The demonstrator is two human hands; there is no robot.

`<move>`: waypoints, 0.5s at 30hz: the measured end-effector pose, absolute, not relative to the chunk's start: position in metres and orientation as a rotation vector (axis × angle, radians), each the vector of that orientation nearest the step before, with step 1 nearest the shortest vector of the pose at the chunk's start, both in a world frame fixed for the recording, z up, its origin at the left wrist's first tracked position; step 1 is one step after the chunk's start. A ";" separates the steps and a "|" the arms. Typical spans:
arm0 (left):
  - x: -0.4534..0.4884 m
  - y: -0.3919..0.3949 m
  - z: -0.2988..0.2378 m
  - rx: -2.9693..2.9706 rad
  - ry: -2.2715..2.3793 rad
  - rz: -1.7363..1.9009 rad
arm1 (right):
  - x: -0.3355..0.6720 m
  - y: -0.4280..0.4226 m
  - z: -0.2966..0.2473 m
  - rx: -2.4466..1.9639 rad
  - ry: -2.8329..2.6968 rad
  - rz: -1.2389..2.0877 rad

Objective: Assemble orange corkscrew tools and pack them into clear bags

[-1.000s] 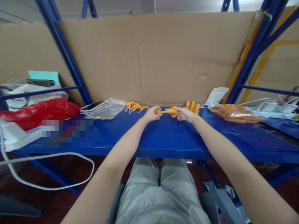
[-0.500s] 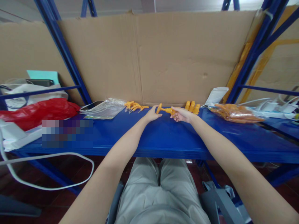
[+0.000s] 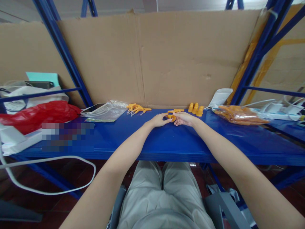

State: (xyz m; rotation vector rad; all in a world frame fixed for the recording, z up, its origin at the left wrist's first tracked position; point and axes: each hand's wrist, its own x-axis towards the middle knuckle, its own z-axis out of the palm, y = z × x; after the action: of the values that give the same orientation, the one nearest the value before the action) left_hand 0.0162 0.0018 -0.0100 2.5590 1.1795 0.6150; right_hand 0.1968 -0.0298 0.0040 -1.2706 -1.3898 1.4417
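Observation:
My left hand [image 3: 159, 120] and my right hand [image 3: 185, 118] meet low over the blue shelf [image 3: 166, 140], fingertips almost touching. A small round orange plastic piece [image 3: 172, 117] is pinched between them; most of it is hidden by the fingers. Just behind the hands, a thin orange rod [image 3: 175, 111] lies loose on the shelf. A small group of orange plastic caps [image 3: 195, 108] stands to the right of the rod. Left of the hands lies a pile of orange parts with metal chains [image 3: 137, 109].
A clear bag of orange parts [image 3: 239, 115] lies at the right, with white cables [image 3: 274, 108] beyond it. At the left are a phone [image 3: 92, 108], a clear plastic bag [image 3: 108, 112], a red bag [image 3: 40, 114] and a white cable [image 3: 47, 159]. Cardboard [image 3: 178, 60] backs the shelf.
The long orange piece that both hands held is no longer in them; a rod now lies on the shelf. Both hands have come down and towards me, closing on a small orange piece.

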 end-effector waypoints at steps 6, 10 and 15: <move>0.022 -0.001 -0.012 2.565 1.362 0.796 | 0.198 -0.030 0.004 -1.303 -1.425 1.327; 0.024 -0.005 -0.013 2.618 1.328 0.780 | 0.208 -0.023 0.007 -1.336 -1.437 1.102; 0.027 -0.003 -0.016 2.669 1.251 0.740 | 0.230 -0.010 0.010 -1.587 -1.454 0.597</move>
State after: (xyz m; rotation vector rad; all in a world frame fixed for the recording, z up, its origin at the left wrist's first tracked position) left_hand 0.0273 -0.0030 -0.0162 2.6693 1.2511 0.7396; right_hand 0.2299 -0.0101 0.0102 -1.5869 -1.4540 0.5970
